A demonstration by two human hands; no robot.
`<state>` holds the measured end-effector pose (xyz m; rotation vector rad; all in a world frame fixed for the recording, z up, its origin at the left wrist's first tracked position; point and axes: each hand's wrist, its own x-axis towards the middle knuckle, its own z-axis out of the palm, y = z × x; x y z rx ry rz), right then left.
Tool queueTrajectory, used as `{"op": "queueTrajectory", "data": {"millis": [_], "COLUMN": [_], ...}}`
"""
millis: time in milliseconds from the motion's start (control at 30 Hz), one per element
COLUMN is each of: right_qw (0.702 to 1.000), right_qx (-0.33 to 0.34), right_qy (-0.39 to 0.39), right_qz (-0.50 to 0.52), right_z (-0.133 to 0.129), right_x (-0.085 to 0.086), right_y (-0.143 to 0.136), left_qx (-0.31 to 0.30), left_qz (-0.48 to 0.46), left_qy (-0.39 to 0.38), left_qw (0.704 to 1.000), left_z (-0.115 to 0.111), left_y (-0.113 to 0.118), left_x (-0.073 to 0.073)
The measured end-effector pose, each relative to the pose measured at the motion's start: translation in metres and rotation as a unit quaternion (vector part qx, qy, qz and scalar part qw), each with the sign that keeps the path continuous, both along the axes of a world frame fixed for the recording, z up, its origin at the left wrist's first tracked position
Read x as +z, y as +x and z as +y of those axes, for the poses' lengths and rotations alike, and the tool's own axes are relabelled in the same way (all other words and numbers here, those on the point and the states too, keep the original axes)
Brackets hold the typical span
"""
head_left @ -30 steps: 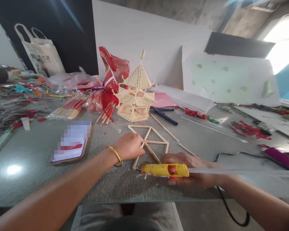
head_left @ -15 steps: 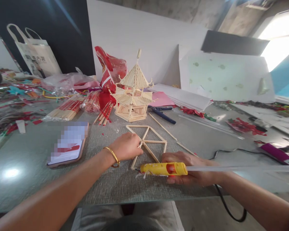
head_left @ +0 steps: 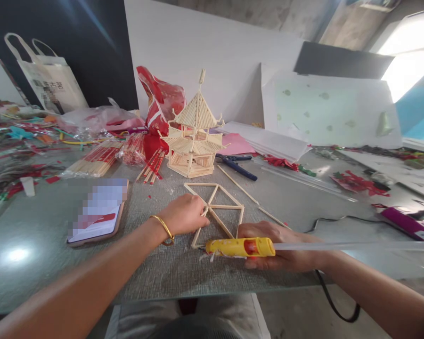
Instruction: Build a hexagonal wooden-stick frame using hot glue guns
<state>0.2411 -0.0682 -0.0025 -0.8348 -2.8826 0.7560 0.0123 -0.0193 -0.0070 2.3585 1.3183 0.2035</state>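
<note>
A flat frame of wooden sticks [head_left: 227,207] lies on the grey mat, with spokes meeting in its middle. My left hand [head_left: 186,214], with a gold bangle at the wrist, is closed on a stick at the frame's left side; the fingertips are partly hidden. My right hand [head_left: 268,233] grips a yellow hot glue gun [head_left: 229,246], its nozzle at the frame's lower left corner. A clear glue stick [head_left: 339,246] juts from the gun's back end. Behind the frame stands a stick-built pagoda [head_left: 194,136].
A phone [head_left: 101,212] lies at left, below bundles of sticks [head_left: 93,159]. Blue-handled pliers [head_left: 238,167] and a long thin stick [head_left: 238,186] lie right of the pagoda. A black cord [head_left: 339,301] hangs over the table's front edge. Purple device [head_left: 406,223] at right.
The view shifts very slightly. My hands, the glue gun and the stick frame keep practically the same places.
</note>
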Motion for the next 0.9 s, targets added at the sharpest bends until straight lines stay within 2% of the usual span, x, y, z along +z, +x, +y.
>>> {"op": "queueTrajectory", "data": {"millis": [400,900], "right_qw": [1.000,1.000], "right_qx": [-0.016,-0.019], "right_qy": [-0.014,0.012], "right_qz": [0.012,0.016], "right_z": [-0.0018,-0.0046], "right_x": [0.0001,0.0034], "right_y": [0.0022,0.0042], "left_qx": [-0.003,-0.003], "left_qz": [0.005,0.023], "left_qy": [-0.004,-0.015], "left_qw": [1.000,1.000], "left_z": [0.0001,0.0017], "left_y": [-0.0003,-0.0001], "left_x": [0.0000,-0.0021]}}
